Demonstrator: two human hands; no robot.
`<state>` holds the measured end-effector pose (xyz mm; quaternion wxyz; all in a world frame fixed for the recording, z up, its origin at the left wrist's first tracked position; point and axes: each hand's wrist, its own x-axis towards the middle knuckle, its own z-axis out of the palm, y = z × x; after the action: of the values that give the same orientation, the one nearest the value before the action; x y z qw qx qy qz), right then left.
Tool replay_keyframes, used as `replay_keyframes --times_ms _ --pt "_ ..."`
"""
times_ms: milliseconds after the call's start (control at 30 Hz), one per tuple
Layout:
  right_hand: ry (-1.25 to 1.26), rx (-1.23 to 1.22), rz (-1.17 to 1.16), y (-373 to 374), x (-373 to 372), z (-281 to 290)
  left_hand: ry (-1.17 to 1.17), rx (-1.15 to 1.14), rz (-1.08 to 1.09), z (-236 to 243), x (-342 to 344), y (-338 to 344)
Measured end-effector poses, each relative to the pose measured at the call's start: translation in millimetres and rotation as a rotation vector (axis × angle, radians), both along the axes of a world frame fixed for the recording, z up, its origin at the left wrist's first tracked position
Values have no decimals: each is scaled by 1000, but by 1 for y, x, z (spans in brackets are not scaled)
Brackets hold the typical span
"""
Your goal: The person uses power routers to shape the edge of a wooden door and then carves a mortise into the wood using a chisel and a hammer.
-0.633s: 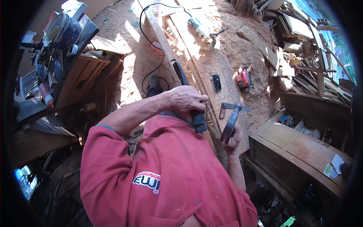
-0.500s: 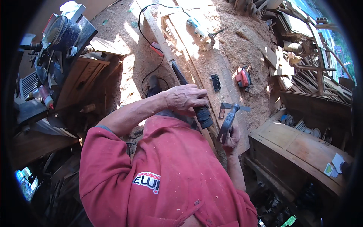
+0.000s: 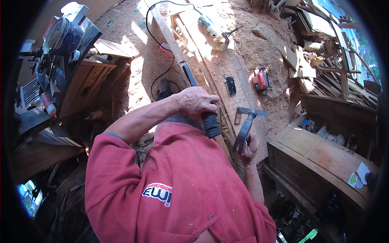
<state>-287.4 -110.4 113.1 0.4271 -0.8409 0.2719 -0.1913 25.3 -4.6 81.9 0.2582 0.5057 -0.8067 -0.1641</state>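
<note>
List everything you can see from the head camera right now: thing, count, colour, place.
chisel: one, black handle, gripped in the left hand, centre
hammer: one, dark metal, raised in the right hand, right of the chisel
long plank: one, pale wood, running from top centre down under the hands
black cable: one, looping over the sawdust, upper centre
red power tool: one, on the sawdust, upper right
blue drill-like tool: one, top centre
small black plate: one, on the boards
saw machine: one, dark, upper left
wooden cabinet: one, brown, right
left hand: shut on the chisel
right hand: shut on the hammer
</note>
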Motion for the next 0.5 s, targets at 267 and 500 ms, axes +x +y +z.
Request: replay_keyframes --times_ms 267,500 --pt "-121 -94 38 1 -2 -5 13 -20 34 3 6 -9" --pt "-190 -549 214 -4 16 -38 51 -4 30 14 12 -13"
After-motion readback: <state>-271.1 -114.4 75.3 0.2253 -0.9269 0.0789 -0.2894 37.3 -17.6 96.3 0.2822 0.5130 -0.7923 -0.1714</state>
